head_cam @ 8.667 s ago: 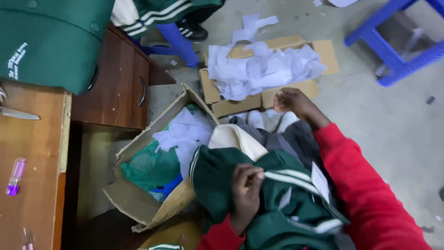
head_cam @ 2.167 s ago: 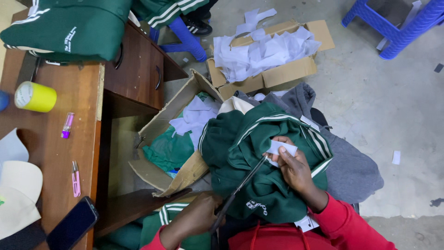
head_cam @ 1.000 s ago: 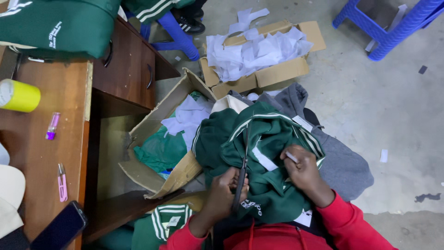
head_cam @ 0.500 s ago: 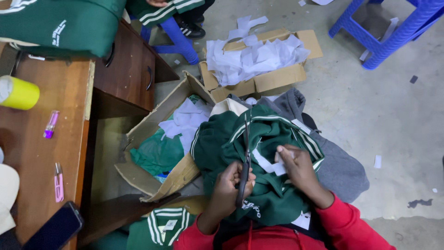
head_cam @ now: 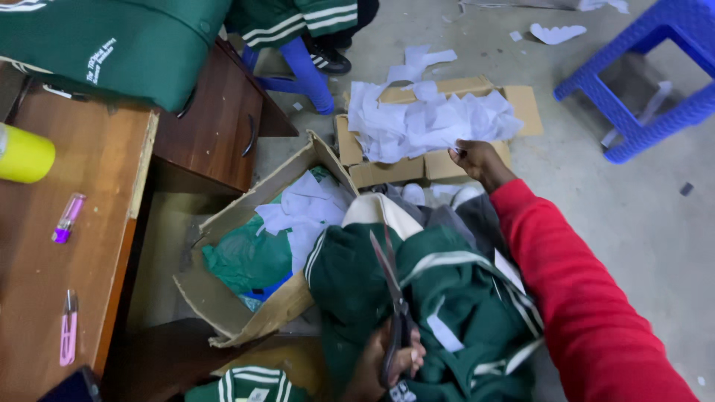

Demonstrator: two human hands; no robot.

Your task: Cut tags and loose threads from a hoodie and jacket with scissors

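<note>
From the head camera, your left hand (head_cam: 387, 365) is clamped around the scissors (head_cam: 391, 298), blades pointing up over the green jacket (head_cam: 447, 298) on your lap. Your right hand (head_cam: 477, 160) (fingers pinched on a white scrap) reaches the front edge of the flat carton (head_cam: 432, 167); open floor (head_cam: 618, 216) lies to its right.

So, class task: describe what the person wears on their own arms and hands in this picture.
The right arm is covered by a long, plain bright red sleeve that ends at the wrist. The right hand is bare: no glove, ring or watch shows. The left hand is bare too; its arm is cut off by the picture's edge.
</note>
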